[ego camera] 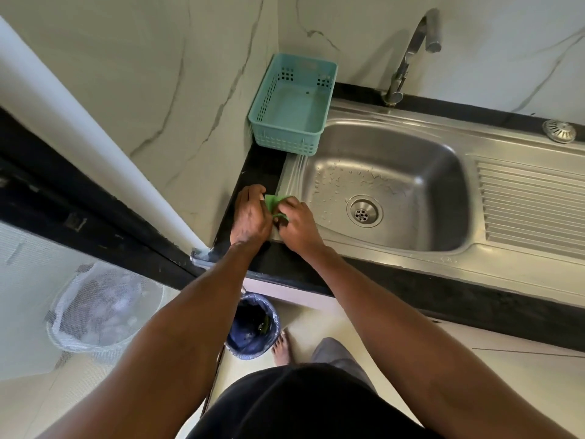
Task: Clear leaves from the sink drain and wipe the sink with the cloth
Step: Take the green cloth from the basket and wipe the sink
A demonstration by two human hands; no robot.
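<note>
Head | left hand (251,217) and right hand (296,224) grip cloth (273,202) | sink (395,236) rim

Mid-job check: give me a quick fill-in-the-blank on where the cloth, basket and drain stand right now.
1. Both hands hold the ____ cloth at the sink's left rim.
2. The teal basket stands in the corner and holds ____.
3. The drain shows no ____.
4. The loose strainer lies on the sink's ____ rim, far right.

Missing words: green; nothing; leaves; back
</note>
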